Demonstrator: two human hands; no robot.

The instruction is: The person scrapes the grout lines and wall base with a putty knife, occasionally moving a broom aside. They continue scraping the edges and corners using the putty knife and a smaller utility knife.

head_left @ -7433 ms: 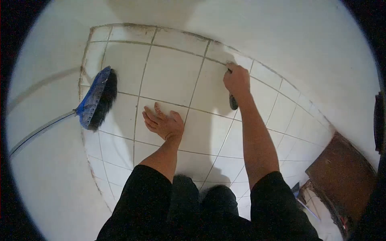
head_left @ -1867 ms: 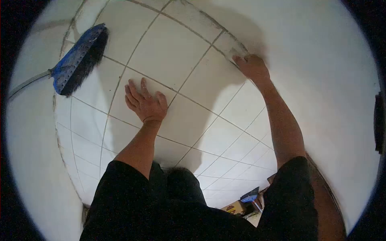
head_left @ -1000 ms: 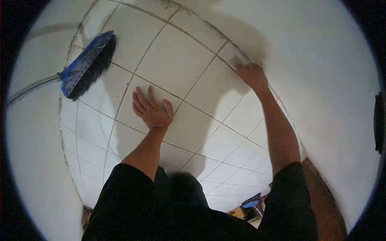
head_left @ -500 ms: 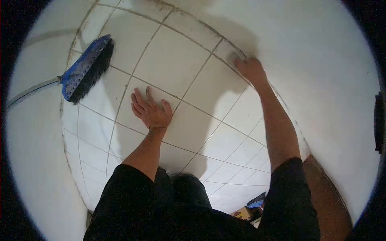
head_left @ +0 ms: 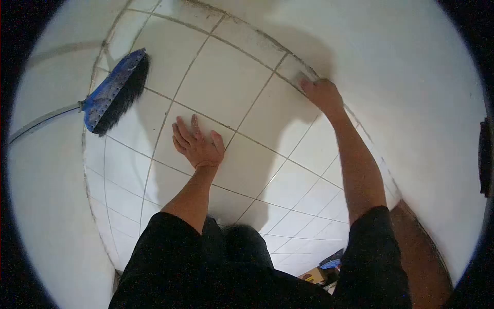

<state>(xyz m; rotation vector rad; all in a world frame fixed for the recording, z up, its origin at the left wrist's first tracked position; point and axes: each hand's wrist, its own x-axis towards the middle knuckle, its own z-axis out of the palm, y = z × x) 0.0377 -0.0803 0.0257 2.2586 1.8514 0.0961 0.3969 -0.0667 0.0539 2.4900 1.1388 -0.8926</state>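
My left hand (head_left: 198,144) lies flat on a white floor tile (head_left: 231,87), fingers spread, holding nothing. My right hand (head_left: 321,95) reaches forward to the dirty grout line where the tiled floor meets the white wall (head_left: 401,77). Its fingers are curled and pressed down there, and whatever is under them is hidden. A broom (head_left: 116,92) with a blue head and black bristles rests on the tiles at the far left, well away from both hands. My knees in black shorts (head_left: 231,262) fill the bottom of the view.
The broom's metal handle (head_left: 41,121) runs off to the left along a white wall. A brown wooden panel (head_left: 422,247) stands at the lower right. Small boxes and a blue item (head_left: 321,270) lie on the floor behind me.
My right hand has rubbed a short way back and forth along the wall-side grout line. The left hand stays planted. Seven seconds ago the right hand gripped a dark-handled tool farther from the wall.
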